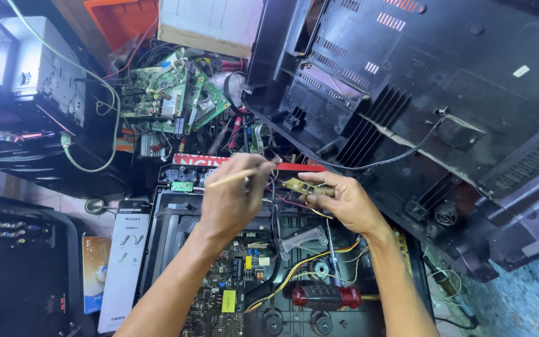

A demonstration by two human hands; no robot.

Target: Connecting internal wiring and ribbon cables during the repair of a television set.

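My left hand (pixel 231 195) is closed around a thin pale stick-like tool (pixel 235 177), its tip pointing right toward a small tan circuit board (pixel 299 185). My right hand (pixel 342 201) pinches that small board by its lower edge, holding it above an opened black device chassis (pixel 168 226). Red and yellow wires run from the small board down into the chassis. Below my hands lie a dark main circuit board (pixel 223 293) and a red-handled screwdriver (pixel 325 296).
A large black plastic back cover (pixel 444 93) leans at the right. Green circuit boards (pixel 173 93) and tangled cables pile up at the back. A white box (pixel 125 262) lies left of the chassis, and black audio equipment (pixel 14 268) stands at far left.
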